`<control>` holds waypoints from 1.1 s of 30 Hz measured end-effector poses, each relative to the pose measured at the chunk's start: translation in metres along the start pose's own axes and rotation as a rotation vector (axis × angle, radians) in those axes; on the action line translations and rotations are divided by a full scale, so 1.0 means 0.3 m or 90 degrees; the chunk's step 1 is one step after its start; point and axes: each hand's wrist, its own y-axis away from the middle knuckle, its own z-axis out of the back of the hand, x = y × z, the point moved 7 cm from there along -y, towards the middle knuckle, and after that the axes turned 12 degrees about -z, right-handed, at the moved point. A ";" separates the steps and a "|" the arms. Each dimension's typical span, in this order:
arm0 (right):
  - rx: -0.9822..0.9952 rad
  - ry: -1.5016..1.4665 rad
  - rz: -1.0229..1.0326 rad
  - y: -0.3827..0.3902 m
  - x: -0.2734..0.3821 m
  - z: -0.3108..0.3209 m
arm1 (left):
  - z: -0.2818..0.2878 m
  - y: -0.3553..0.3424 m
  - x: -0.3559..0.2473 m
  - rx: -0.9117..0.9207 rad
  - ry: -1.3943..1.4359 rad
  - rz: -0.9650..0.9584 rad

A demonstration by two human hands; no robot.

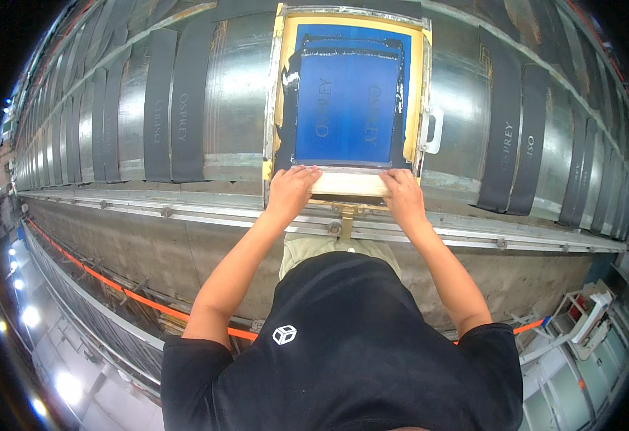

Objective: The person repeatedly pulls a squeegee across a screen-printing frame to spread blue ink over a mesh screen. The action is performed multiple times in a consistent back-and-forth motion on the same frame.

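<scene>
A screen-printing frame (427,79) lies on the long table in front of me, its blue mesh (347,108) edged with yellow tape and smeared black ink. A pale squeegee (350,184) lies crosswise at the frame's near end. My left hand (294,188) is closed over its left end, fingers on top. At the other end my right hand (405,194) grips it the same way. Both thumbs are mostly hidden, and the squeegee's lower edge cannot be seen clearly.
Dark printed fabric strips (162,108) lie in pairs along the shiny metal table, with more strips (524,144) to the right. A white handle (434,131) sticks out from the frame's right side. A metal rail (243,218) runs along the table's near edge.
</scene>
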 end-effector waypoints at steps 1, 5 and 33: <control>0.006 0.006 0.009 -0.015 -0.002 0.003 | -0.006 -0.006 0.019 0.025 0.024 0.022; -0.057 0.007 0.042 -0.310 -0.034 0.098 | 0.085 -0.260 0.165 -0.069 0.026 0.012; -0.121 -0.053 0.006 -0.009 -0.015 -0.016 | -0.005 -0.009 0.005 -0.042 0.018 0.037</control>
